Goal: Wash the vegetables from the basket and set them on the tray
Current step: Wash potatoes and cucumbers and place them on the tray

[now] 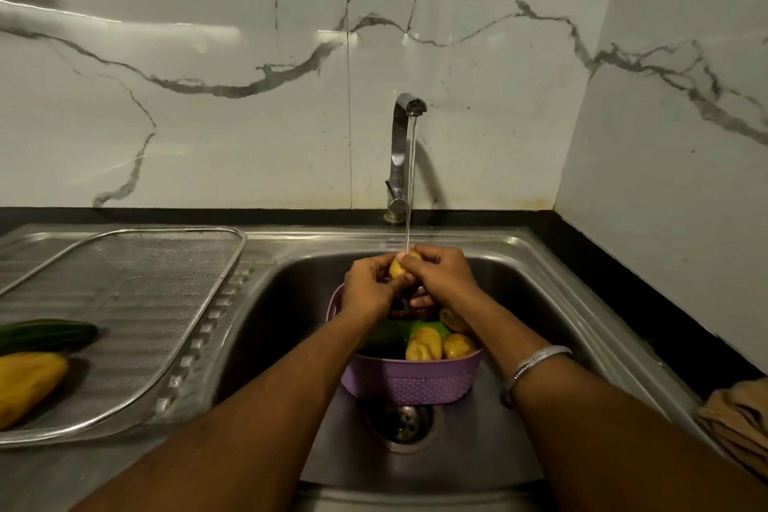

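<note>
Under the running tap (405,158), a small yellow vegetable (397,268) is gripped between both hands, left hand (368,289) and right hand (442,276) curled round it, directly above the purple basket (409,385) in the sink (540,303). Wet and smooth, it could slip and drop back among the unwashed yellow and green pieces. The mesh tray (137,303) on the worktop's left holds a cucumber (45,335) and another yellow piece (25,385).

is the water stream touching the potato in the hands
Touching. The head view shows the stream from the tap landing on the potato, which the left hand and right hand hold.
</note>
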{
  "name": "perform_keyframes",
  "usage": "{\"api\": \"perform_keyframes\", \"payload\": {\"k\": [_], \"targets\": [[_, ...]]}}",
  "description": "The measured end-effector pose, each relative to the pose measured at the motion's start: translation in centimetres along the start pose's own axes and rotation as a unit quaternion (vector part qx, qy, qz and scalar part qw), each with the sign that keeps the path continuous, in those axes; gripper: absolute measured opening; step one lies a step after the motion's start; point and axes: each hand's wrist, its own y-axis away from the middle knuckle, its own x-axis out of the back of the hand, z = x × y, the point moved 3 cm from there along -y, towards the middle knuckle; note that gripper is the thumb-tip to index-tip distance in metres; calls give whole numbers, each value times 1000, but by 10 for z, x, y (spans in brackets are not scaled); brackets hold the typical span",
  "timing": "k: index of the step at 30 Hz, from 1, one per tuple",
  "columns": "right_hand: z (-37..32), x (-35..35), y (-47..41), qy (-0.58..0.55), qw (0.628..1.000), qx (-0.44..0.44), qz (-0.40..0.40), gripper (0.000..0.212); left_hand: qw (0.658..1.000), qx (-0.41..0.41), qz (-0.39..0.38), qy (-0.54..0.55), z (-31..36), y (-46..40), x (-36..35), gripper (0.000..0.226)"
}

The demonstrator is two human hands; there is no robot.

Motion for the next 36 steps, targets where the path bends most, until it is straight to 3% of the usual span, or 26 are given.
{"api": "perform_keyframes", "payload": {"k": [3, 8, 12, 17, 19, 23, 26, 28, 32, 36], "targets": [[2, 0, -1, -6, 999, -14, -34, 49, 999, -25, 4, -27, -2, 0, 4, 30], [-2, 6, 3, -3, 999, 30, 30, 35, 999, -39, -9, -34, 1, -2, -1, 26], [-2, 5, 2, 27, 998, 31, 40, 40, 999, -28, -13, -31, -2, -4, -1, 31], [-3, 1, -5, 16, 999, -8, -38, 58, 999, -31, 2, -31, -3, -7, 5, 33], [-6, 0, -1, 11, 999, -1, -43, 55, 998, -37, 8, -53, -2, -6, 5, 31], [-9, 3, 11, 30, 997, 55, 46, 16, 996, -49, -4, -81, 4, 0, 2, 28], [-8, 5, 9, 40, 993, 55, 101, 27, 996, -55, 1, -71, 7, 4, -3, 29], [-8, 3, 5, 37, 996, 27, 79, 32, 997, -46, 10, -58, 8, 4, -1, 29], [-5, -7, -3, 26, 999, -26, -41, 52, 998, -31, 25, -40, 6, 1, 11, 28], [-7, -1, 6, 50, 999, 11, -7, 46, 998, -22, 26, -49, 7, 2, 6, 14]]}}
